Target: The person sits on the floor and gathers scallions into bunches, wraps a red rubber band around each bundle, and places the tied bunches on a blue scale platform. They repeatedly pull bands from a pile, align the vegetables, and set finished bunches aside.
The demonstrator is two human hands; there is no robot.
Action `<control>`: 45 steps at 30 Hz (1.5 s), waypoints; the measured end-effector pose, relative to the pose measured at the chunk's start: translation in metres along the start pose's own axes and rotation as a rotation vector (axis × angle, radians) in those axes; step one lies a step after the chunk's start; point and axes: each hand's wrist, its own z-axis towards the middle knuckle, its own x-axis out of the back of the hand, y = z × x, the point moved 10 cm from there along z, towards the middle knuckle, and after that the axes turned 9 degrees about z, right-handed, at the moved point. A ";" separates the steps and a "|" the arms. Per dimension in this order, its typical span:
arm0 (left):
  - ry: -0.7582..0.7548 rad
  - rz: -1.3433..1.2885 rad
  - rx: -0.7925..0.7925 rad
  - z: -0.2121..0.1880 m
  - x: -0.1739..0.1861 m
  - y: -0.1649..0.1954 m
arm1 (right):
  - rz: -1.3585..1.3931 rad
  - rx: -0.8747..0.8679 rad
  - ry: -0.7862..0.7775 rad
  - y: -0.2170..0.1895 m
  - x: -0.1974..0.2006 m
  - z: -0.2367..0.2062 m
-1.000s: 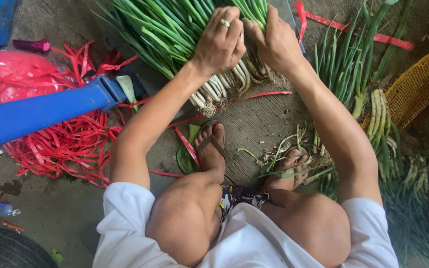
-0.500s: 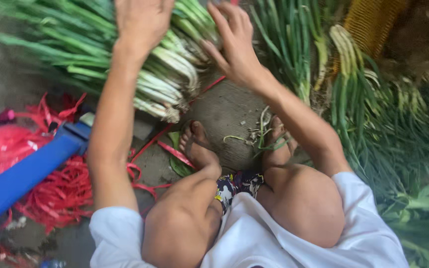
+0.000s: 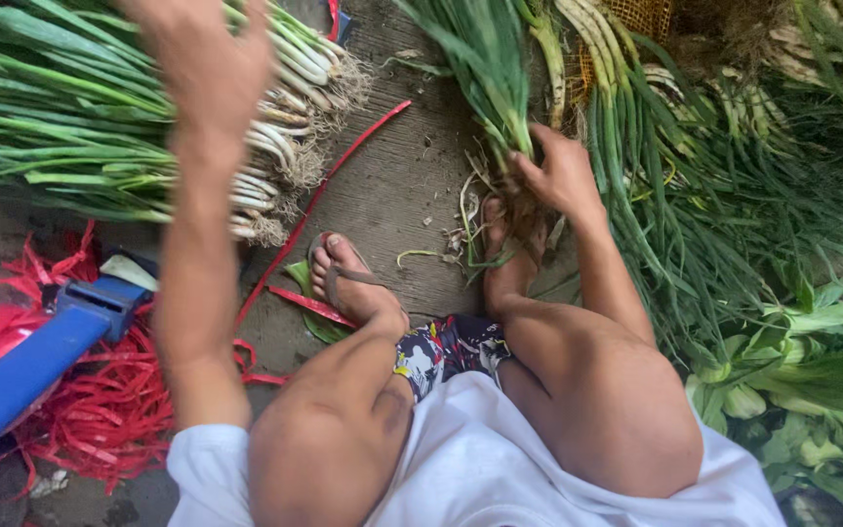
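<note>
Quickly, left to right.
Red ties [image 3: 100,410]: heap at lower left, beside blue bar [image 3: 31,356].
Bundled scallions [image 3: 80,127]: upper left, white roots pointing right.
Left hand [image 3: 209,68]: laid over that bundle; finger state, cannot tell.
Right hand [image 3: 560,176]: centre right, fingers closed around loose scallion stalks [image 3: 490,68] near their roots.
Leafy greens [image 3: 812,381]: lower right.

Scallion bundle [image 3: 100,127] lies left, loose scallions [image 3: 695,176] right, feet between.

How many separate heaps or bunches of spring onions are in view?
3: a big pile at upper left under the left hand; a bunch gripped by the right hand; a heap at right. More may lie off-frame.
</note>
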 end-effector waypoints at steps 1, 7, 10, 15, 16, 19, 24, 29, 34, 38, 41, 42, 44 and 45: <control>0.038 -0.335 0.039 -0.009 0.005 0.027 | 0.249 -0.083 -0.054 0.005 -0.010 -0.002; -0.938 -1.601 0.666 -0.149 -0.102 0.218 | 0.915 -0.121 -0.191 -0.026 -0.036 -0.019; -0.776 -1.808 0.688 -0.170 -0.117 0.244 | 1.156 -0.095 -0.137 -0.027 -0.047 -0.019; -0.870 -1.844 0.928 -0.209 -0.157 0.240 | 1.417 -0.097 0.024 0.000 -0.067 -0.014; -0.876 -1.862 0.982 -0.215 -0.162 0.237 | 1.380 -0.167 0.052 0.009 -0.071 -0.015; -0.778 -1.913 0.987 -0.216 -0.160 0.229 | 1.214 -0.212 0.218 0.019 -0.057 -0.020; -0.826 -1.954 0.898 -0.212 -0.150 0.237 | 0.287 0.335 0.456 -0.065 0.017 -0.029; -0.844 -1.978 0.863 -0.202 -0.145 0.243 | 0.155 0.502 0.192 -0.105 0.013 0.002; -0.904 -2.047 0.870 -0.210 -0.150 0.244 | 0.247 0.423 0.037 -0.092 -0.007 0.043; -0.885 -1.989 0.905 -0.212 -0.158 0.239 | 0.315 0.305 -0.008 -0.076 -0.022 0.054; -0.745 -1.985 0.994 -0.206 -0.163 0.225 | 0.095 0.523 0.002 -0.101 -0.031 0.025; -0.720 -1.960 0.990 -0.203 -0.162 0.220 | 0.013 0.631 0.016 -0.113 -0.034 0.008; -0.758 -2.001 1.054 -0.203 -0.162 0.218 | 0.018 0.612 -0.046 -0.118 -0.046 -0.019; -0.816 -2.060 1.126 -0.206 -0.162 0.221 | 0.098 0.608 -0.145 -0.123 -0.055 -0.035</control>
